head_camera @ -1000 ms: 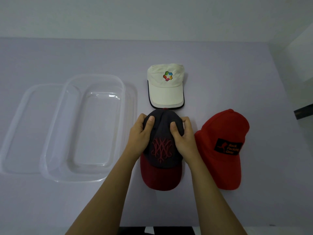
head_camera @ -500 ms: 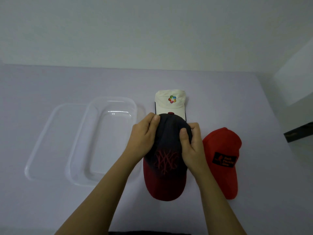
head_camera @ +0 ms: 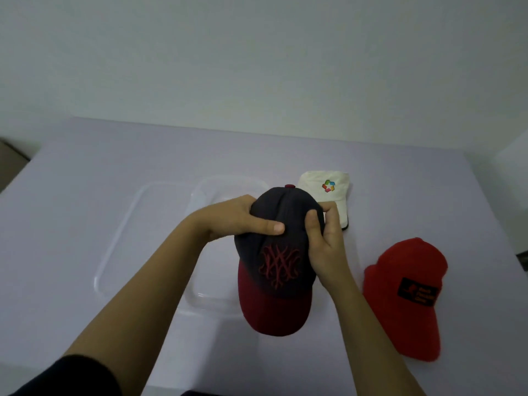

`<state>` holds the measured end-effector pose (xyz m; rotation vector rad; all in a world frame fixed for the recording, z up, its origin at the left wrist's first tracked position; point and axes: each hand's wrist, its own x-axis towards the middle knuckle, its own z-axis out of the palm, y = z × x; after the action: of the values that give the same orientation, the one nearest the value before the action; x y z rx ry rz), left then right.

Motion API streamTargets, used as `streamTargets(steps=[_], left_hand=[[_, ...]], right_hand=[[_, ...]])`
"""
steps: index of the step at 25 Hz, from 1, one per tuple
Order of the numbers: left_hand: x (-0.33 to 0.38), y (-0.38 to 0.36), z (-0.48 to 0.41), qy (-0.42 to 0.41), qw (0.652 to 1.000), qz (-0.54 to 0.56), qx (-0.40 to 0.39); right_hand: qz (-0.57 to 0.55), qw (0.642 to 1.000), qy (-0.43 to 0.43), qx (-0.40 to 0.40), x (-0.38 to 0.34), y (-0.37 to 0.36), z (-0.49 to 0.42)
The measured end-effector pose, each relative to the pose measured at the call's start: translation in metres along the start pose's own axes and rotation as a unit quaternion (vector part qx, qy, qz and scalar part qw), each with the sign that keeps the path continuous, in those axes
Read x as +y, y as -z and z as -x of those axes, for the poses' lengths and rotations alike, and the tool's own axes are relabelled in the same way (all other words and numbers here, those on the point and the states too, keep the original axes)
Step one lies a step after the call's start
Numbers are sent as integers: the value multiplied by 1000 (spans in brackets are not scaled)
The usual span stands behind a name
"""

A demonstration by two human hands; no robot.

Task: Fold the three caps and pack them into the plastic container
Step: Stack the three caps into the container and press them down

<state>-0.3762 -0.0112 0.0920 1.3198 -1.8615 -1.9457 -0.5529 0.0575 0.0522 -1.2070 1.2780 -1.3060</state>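
Three caps total and I'm on the first one: the dark grey cap with the maroon brim and red embroidered logo is up off the lilac surface, held in front of me. My left hand is clamped on the left side of the crown with the thumb laid across the front panel, and my right hand is clamped on the right side, thumb pressed into the fabric too. So both grips are closed on that cap.

Looks to me like the fold is just starting. Next move probably calls for pushing the back of the crown in toward the front so it flattens.

Its long axis runs away from me, brim pointing back at me, top button on the far end.

The clear rectangular plastic container sits partly behind it, still with nothing inside. The white cap with the colourful logo and the bright red cap with a black patch wait unfolded on the right.
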Motion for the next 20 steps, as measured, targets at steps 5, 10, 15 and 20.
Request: streamTargets(steps=[5, 10, 15, 20], left_hand=[[-26, 46, 13, 30, 999, 16, -20], [-74, 81, 19, 39, 993, 110, -35], [-104, 105, -1, 92, 987, 128, -10], [-140, 94, -36, 187, 980, 66, -28]], right_hand=[[-36, 999, -33, 13, 8, -58, 0], [-4, 991, -131, -8, 32, -91, -10], [169, 951, -256, 27, 84, -91, 11], [213, 940, -263, 45, 100, -113, 18]])
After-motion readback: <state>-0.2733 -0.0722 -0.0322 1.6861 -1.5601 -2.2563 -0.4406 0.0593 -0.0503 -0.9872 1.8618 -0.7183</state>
